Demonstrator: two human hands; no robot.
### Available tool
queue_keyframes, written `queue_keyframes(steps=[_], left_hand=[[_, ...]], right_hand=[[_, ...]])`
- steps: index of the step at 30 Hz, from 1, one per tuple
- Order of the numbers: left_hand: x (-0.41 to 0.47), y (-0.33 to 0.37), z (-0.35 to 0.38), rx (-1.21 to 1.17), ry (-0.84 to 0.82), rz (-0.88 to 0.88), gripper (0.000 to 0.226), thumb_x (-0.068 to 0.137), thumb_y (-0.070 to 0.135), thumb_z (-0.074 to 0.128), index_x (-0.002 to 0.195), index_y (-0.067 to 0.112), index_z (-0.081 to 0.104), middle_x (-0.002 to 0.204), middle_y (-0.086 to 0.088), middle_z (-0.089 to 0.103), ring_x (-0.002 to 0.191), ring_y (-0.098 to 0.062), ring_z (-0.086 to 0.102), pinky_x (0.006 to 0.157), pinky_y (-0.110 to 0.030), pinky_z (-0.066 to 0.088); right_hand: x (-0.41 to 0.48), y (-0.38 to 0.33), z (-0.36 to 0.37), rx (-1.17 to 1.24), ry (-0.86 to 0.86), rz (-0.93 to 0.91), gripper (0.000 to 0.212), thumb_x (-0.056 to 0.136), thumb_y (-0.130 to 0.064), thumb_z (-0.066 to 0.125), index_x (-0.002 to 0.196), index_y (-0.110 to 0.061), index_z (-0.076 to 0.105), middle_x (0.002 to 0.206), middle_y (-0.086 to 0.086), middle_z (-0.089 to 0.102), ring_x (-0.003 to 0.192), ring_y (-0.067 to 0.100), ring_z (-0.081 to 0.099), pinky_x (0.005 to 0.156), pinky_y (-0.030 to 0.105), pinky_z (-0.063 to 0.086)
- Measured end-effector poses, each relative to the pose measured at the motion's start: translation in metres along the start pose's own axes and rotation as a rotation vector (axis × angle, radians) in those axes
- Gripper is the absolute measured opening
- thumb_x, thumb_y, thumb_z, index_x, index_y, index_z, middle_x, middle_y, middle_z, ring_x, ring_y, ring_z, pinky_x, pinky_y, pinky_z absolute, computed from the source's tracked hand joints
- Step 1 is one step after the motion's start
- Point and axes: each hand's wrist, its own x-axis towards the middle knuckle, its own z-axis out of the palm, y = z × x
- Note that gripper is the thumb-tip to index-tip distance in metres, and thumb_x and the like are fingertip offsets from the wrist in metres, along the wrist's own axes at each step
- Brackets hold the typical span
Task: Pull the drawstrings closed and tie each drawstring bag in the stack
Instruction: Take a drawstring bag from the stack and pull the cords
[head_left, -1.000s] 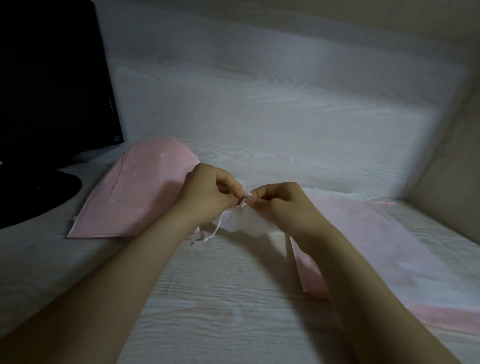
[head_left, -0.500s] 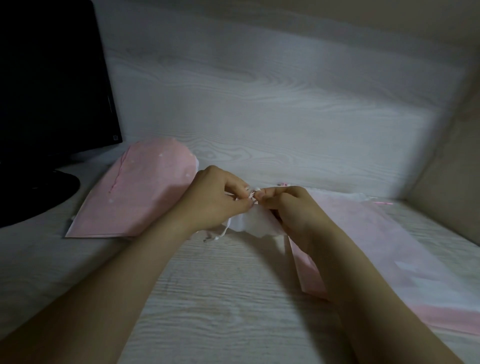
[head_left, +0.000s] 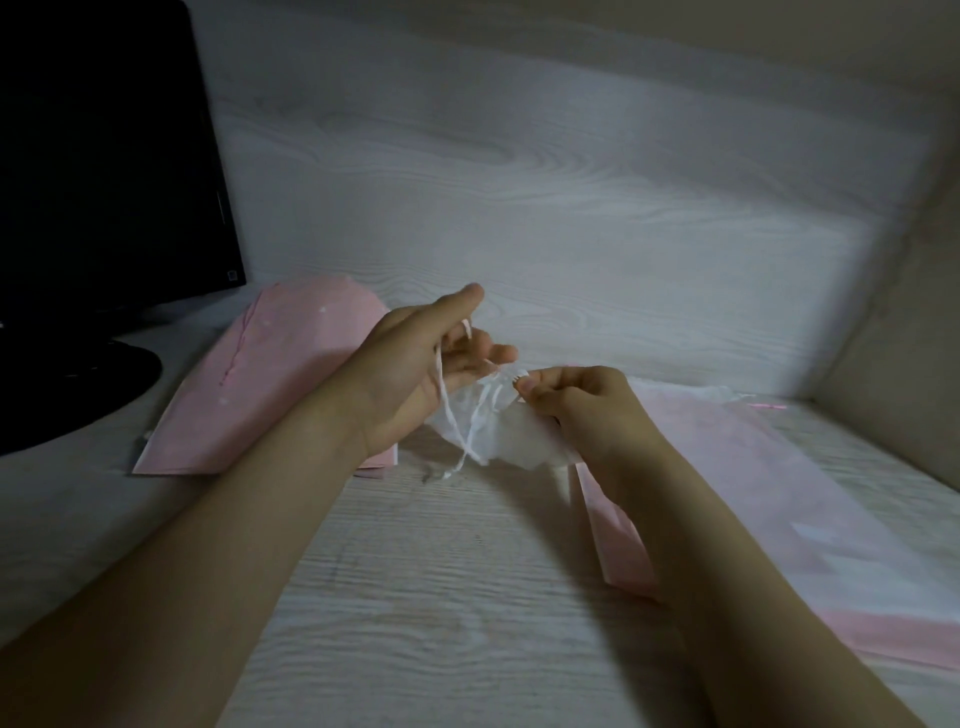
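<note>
Left hand (head_left: 415, 374) mid-frame is spread, white drawstring (head_left: 451, 415) draped across it, and I've got my right hand (head_left: 576, 402) pinching the top of the white bag (head_left: 514, 441).

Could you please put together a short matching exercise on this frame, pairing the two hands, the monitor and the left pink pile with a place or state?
1. left hand
2. right hand
3. monitor
4. left pink pile

A. black, far left
B. pinches the white bag at its gathered top
C. flat on the table, beside the monitor
D. fingers straight, white cord draped across it

Pairs: 1-D, 2-B, 3-A, 4-C
</note>
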Motion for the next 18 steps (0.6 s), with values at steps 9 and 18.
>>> queue_keyframes(steps=[9, 18], left_hand=[[0.008, -0.005, -0.013, 0.083, 0.264, -0.047, 0.043, 0.110, 0.033, 0.051, 0.070, 0.024, 0.035, 0.059, 0.006, 0.025, 0.047, -0.010, 0.016, 0.040, -0.022, 0.014], [0.010, -0.012, -0.021, 0.239, 0.239, -0.298, 0.038, 0.102, 0.025, 0.056, 0.069, 0.026, 0.036, 0.056, 0.007, 0.022, 0.040, -0.008, 0.014, 0.035, -0.018, 0.012]], right_hand=[[0.001, 0.006, -0.003, 0.058, -0.047, -0.025, 0.007, 0.090, -0.008, 0.078, 0.093, -0.005, 0.083, 0.087, 0.009, 0.079, 0.077, 0.020, 0.068, 0.077, 0.035, 0.058], [0.009, 0.013, -0.004, -0.109, 0.133, -0.068, 0.010, 0.088, -0.007, 0.078, 0.080, -0.010, 0.082, 0.074, 0.001, 0.076, 0.065, 0.008, 0.065, 0.065, 0.028, 0.055]])
